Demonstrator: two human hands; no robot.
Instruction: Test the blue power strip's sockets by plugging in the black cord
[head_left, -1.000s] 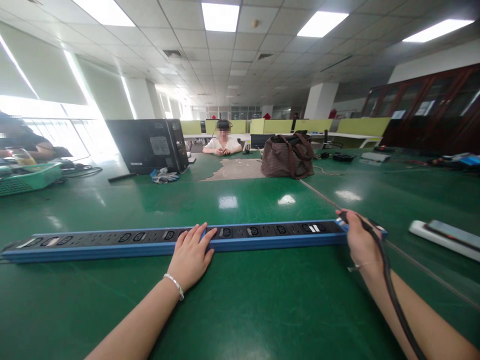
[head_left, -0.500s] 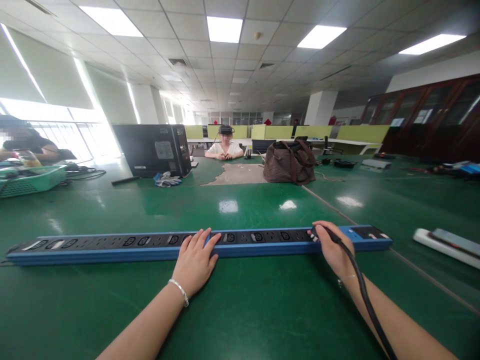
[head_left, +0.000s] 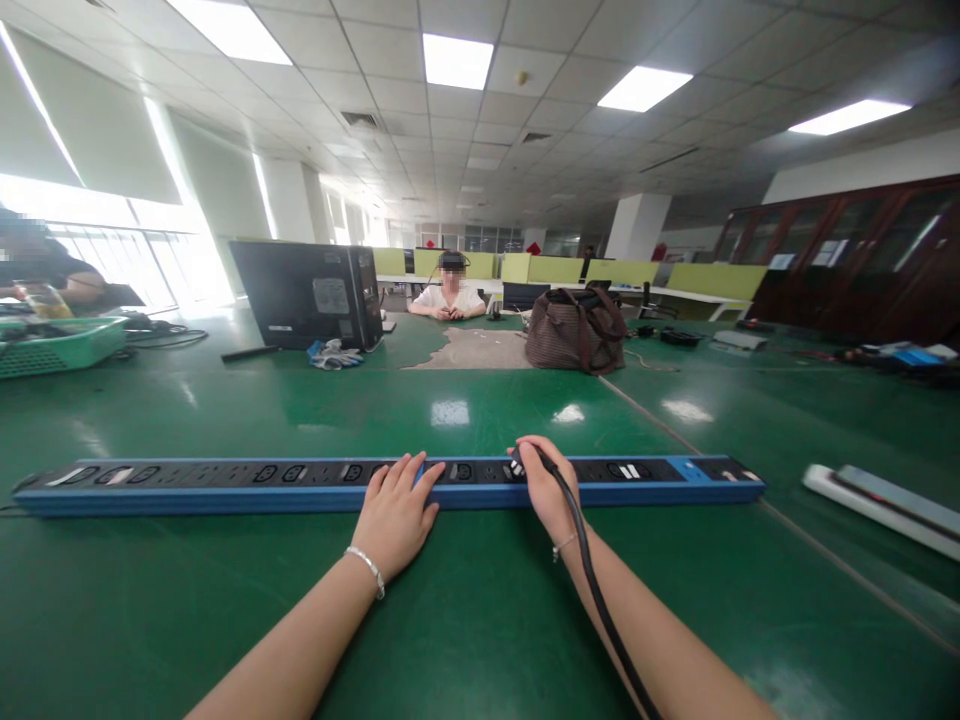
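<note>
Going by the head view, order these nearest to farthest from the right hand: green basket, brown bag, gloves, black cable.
1. Black cable, held in the right hand.
2. Brown bag, straight ahead.
3. Gloves, ahead to the left.
4. Green basket, at the far left edge.

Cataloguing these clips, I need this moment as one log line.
left hand: spread on blue power strip | right hand: holds plug of black cable at strip | plug seated: cannot tell
</note>
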